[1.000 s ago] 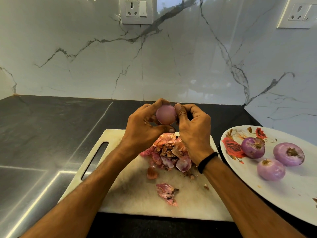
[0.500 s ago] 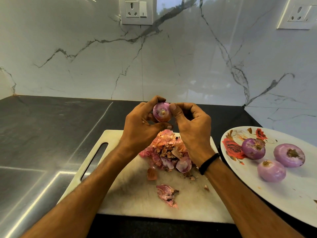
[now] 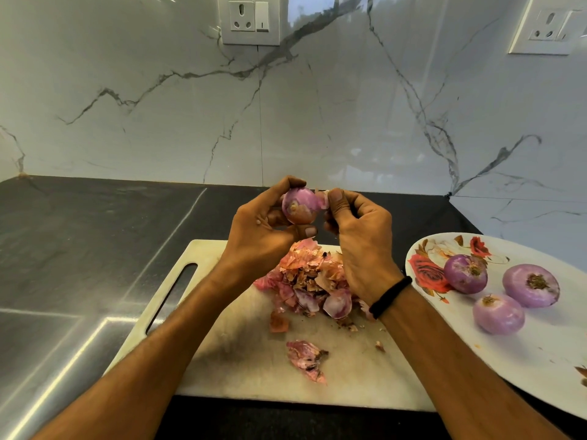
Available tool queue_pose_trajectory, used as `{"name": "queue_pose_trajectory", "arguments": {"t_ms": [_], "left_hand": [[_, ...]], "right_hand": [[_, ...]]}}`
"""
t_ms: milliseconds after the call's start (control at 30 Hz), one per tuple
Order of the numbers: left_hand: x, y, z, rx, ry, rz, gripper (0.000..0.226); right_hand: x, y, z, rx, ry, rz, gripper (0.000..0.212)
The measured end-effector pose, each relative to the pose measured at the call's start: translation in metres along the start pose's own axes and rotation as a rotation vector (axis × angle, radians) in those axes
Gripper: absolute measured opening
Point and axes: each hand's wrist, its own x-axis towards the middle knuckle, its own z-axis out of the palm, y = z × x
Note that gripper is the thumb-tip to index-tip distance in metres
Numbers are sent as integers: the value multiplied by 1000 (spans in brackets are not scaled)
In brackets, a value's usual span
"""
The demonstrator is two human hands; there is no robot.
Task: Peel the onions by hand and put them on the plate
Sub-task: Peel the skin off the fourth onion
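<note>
My left hand (image 3: 263,230) grips a small purple onion (image 3: 298,206) above the far edge of the white cutting board (image 3: 241,360). A patch of brownish skin still clings to its lower side. My right hand (image 3: 359,239) pinches a thin strip of skin (image 3: 323,198) at the onion's right side between thumb and forefinger. Three peeled onions (image 3: 465,274) (image 3: 531,285) (image 3: 498,314) lie on the white flowered plate (image 3: 540,369) at the right.
A heap of onion peels (image 3: 309,281) sits on the board under my hands, with a loose pink piece (image 3: 306,360) nearer me. The board lies on a dark counter (image 3: 79,249) against a marble wall (image 3: 286,115) with two sockets (image 3: 250,19).
The onion has turned in my left hand, showing its root end and then its side. My right fingers now pull a strip of skin away to the right.
</note>
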Motion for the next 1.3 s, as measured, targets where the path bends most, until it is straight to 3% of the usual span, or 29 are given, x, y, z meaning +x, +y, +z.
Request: {"name": "queue_pose_trajectory", "arguments": {"t_ms": [467, 667, 867, 1100, 1167, 1300], "left_hand": [[2, 4, -1, -382, -15, -204, 59], [1, 4, -4, -303, 3, -195, 57], [0, 6, -3, -257, -36, -178, 61], [3, -2, -5, -283, -8, -215, 57], [4, -3, -7, -298, 18, -225, 58], [5, -5, -8, -302, 58, -234, 59]], "right_hand": [[2, -1, -4, 58, 5, 52, 24], [-3, -4, -2, -109, -147, -87, 63], [-2, 2, -3, -153, -89, -186, 21], [4, 2, -6, -40, -63, -51, 18], [4, 1, -9, -66, -82, -93, 8], [0, 3, -11, -271, -97, -303, 16]]}}
